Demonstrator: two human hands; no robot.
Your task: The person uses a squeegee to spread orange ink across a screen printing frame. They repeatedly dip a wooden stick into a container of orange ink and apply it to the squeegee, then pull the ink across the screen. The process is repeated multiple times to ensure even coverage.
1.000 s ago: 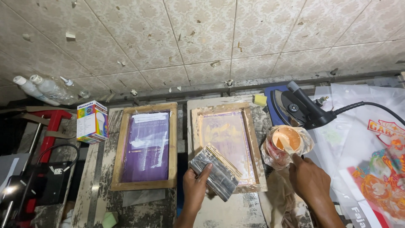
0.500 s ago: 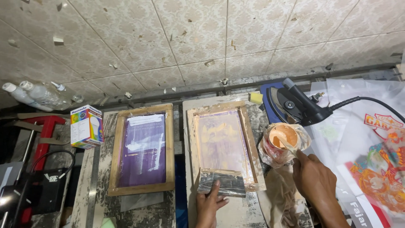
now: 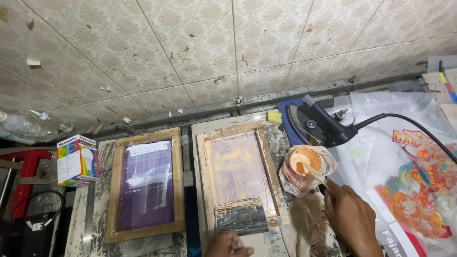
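Note:
A wooden-framed printing screen [image 3: 238, 173] lies in front of me, its mesh smeared pale orange. A dark squeegee [image 3: 241, 217] rests flat on the near end of that screen. My left hand [image 3: 228, 245] is at the bottom edge just below the squeegee; only its top shows, and I cannot tell whether it grips the squeegee. My right hand [image 3: 350, 219] holds a thin stick [image 3: 314, 173] that dips into a plastic-wrapped cup of orange ink [image 3: 304, 166] right of the screen.
A second framed screen with purple mesh [image 3: 146, 183] lies to the left. A black iron [image 3: 323, 126] with its cord sits behind the cup. Printed sheets in clear plastic [image 3: 419, 176] cover the right. A small colourful box [image 3: 76, 159] stands at left. Tiled wall behind.
My left hand brought the squeegee down from a lifted tilt onto the screen's near end. My right hand reached up and took the stick in the ink cup. The view shifted closer.

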